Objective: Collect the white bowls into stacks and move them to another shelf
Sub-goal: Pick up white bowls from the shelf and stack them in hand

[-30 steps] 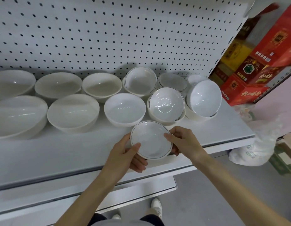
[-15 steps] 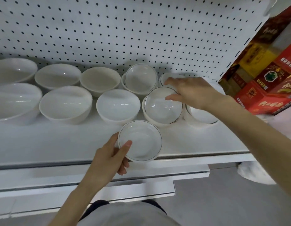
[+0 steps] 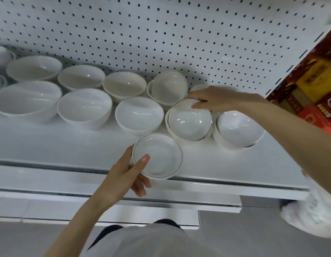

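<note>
My left hand [image 3: 124, 175] holds a small white bowl with a thin dark rim line [image 3: 158, 156] over the shelf's front edge, thumb inside the rim. My right hand [image 3: 218, 98] grips the far rim of another dark-rimmed bowl [image 3: 189, 121], the top one of a short stack on the white shelf [image 3: 68, 145]. Right of it stands a tilted stack of white bowls [image 3: 237, 128]. Behind sits a further small stack [image 3: 168, 88]. Several larger plain white bowls [image 3: 85, 106] fill the shelf's left and middle in two rows.
A white pegboard back wall [image 3: 161, 34] rises behind the bowls. Red and yellow cartons [image 3: 313, 86] are stacked past the shelf's right end. A white plastic bag [image 3: 313, 212] lies on the grey floor at lower right. A lower shelf edge [image 3: 124, 210] juts out below.
My right hand let go of the small bowl, reached back and took the rim of the dark-rimmed bowl on the stack. My left hand keeps the small bowl alone.
</note>
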{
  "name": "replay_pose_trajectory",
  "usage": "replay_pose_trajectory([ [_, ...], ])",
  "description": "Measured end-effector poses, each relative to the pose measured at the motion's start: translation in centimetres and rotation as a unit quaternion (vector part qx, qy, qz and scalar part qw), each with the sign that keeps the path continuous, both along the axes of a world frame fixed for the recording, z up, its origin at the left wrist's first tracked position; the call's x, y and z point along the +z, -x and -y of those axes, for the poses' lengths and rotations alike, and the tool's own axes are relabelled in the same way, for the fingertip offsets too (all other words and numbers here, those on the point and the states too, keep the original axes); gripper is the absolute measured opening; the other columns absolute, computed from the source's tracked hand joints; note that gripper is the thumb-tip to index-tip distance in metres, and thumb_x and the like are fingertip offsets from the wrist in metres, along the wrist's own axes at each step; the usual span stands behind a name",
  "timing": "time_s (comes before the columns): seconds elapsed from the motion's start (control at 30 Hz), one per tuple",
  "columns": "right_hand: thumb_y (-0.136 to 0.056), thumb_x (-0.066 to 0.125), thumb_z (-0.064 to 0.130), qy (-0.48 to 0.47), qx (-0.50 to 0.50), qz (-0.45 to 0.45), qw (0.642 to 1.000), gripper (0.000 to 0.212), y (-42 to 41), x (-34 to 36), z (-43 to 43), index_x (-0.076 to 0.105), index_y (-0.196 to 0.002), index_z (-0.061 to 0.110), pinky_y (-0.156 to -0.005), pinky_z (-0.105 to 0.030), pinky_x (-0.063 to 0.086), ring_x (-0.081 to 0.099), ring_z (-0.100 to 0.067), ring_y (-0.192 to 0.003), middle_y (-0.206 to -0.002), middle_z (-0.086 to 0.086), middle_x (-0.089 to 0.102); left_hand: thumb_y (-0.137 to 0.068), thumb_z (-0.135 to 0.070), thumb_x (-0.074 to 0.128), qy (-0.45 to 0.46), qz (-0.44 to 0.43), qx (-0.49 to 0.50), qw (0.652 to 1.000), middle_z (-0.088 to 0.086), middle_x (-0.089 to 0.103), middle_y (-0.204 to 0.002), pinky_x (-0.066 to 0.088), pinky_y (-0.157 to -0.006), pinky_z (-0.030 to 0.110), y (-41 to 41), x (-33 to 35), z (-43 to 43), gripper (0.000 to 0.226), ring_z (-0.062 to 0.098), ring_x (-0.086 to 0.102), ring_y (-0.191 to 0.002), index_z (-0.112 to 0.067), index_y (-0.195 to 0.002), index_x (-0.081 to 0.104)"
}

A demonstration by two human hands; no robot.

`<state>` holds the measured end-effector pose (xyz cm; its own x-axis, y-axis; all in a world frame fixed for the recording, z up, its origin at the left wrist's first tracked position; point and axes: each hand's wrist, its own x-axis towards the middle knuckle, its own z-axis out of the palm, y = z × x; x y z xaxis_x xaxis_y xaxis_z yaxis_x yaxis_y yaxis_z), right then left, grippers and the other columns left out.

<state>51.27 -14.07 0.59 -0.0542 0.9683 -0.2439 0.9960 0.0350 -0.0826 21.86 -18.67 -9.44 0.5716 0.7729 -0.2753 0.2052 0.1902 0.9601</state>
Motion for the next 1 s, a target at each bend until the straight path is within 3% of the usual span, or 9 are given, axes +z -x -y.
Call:
replay_pose_trajectory([
  [0.07, -0.098, 0.048, 0.023, 0.000, -0.002, -0.020, 1.000, 0.010, -0.1, 0.2, 0.2, 0.056, -0.102, 0.028, -0.058, -0.019, 0.032, 0.048, -0.006, -0.066, -0.073, 0.004, 0.045, -0.074, -0.054, 0.052, 0.003, 0.006, -0.004, 1.000, 0.019, 0.069, -0.068, 0.055, -0.054, 0.032, 0.1, 0.0, 0.1, 0.063, 0.028, 0.063, -0.052, -0.034, -0.132, 0.042],
  [0.13, -0.098, 0.049, 0.022, -0.010, -0.022, -0.044, 0.999, 0.017, 0.0, 0.8, 0.6, 0.052, -0.089, 0.036, -0.057, -0.020, 0.034, 0.052, -0.014, -0.065, -0.072, -0.002, 0.049, -0.077, -0.055, 0.055, 0.012, 0.015, -0.004, 1.000, 0.020, 0.070, -0.071, 0.058, -0.058, 0.035, 0.2, -0.2, 0.3, 0.065, 0.032, 0.067, -0.058, -0.037, -0.136, 0.037],
  [0.23, -0.097, 0.052, 0.018, -0.082, -0.094, -0.143, 0.982, 0.017, 0.5, 2.1, 2.0, 0.054, -0.081, 0.025, -0.056, -0.023, 0.037, 0.044, -0.006, -0.051, -0.056, 0.007, 0.044, -0.081, -0.066, 0.058, 0.031, 0.036, 0.001, 0.999, 0.021, 0.070, -0.074, 0.058, -0.061, 0.035, 0.5, -0.5, 0.4, 0.067, 0.036, 0.069, -0.065, -0.039, -0.138, 0.036],
  [0.4, -0.096, 0.053, 0.010, -0.209, -0.218, -0.352, 0.886, 0.007, 4.8, 3.2, 6.0, 0.056, -0.094, 0.004, -0.039, -0.011, 0.034, 0.042, -0.003, -0.034, -0.044, 0.010, 0.049, -0.063, -0.075, 0.049, 0.076, 0.064, -0.011, 0.995, 0.022, 0.071, -0.078, 0.059, -0.065, 0.038, 1.0, -1.3, 0.0, 0.075, 0.037, 0.070, -0.069, -0.036, -0.127, 0.044],
  [0.53, -0.094, 0.055, 0.007, -0.210, -0.272, -0.445, 0.827, 0.011, 8.5, 1.1, 9.1, 0.060, -0.086, 0.009, -0.035, -0.017, 0.032, 0.042, -0.005, -0.032, -0.043, 0.009, 0.053, -0.057, -0.086, 0.053, 0.105, 0.080, -0.036, 0.991, 0.020, 0.071, -0.080, 0.059, -0.065, 0.041, 1.3, -2.1, -0.6, 0.079, 0.036, 0.071, -0.071, -0.040, -0.121, 0.045],
  [0.7, -0.095, 0.052, 0.005, -0.197, -0.326, -0.468, 0.797, 0.020, 11.2, -2.3, 11.1, 0.058, -0.109, 0.018, -0.037, -0.017, 0.035, 0.047, -0.006, -0.036, -0.048, 0.009, 0.058, -0.063, -0.089, 0.046, 0.135, 0.081, -0.049, 0.986, 0.020, 0.071, -0.078, 0.058, -0.061, 0.040, 1.1, -2.8, -1.3, 0.073, 0.035, 0.071, -0.070, -0.045, -0.122, 0.042],
  [0.83, -0.094, 0.051, 0.005, -0.197, -0.362, -0.466, 0.783, 0.024, 12.5, -4.0, 11.5, 0.059, -0.112, 0.020, -0.038, -0.017, 0.035, 0.046, -0.007, -0.037, -0.052, 0.006, 0.057, -0.072, -0.079, 0.037, 0.145, 0.077, -0.059, 0.985, 0.019, 0.072, -0.077, 0.057, -0.060, 0.040, 1.1, -3.1, -1.8, 0.057, 0.034, 0.071, -0.069, -0.045, -0.117, 0.045],
  [1.0, -0.094, 0.051, 0.003, -0.202, -0.375, -0.475, 0.770, 0.028, 13.7, -5.0, 11.3, 0.060, -0.110, 0.024, -0.038, -0.015, 0.035, 0.045, -0.009, -0.037, -0.056, 0.005, 0.057, -0.073, -0.081, 0.042, 0.120, 0.075, -0.081, 0.987, 0.020, 0.072, -0.078, 0.059, -0.062, 0.040, 1.4, -2.6, -2.0, 0.062, 0.034, 0.071, -0.069, -0.040, -0.121, 0.043],
])
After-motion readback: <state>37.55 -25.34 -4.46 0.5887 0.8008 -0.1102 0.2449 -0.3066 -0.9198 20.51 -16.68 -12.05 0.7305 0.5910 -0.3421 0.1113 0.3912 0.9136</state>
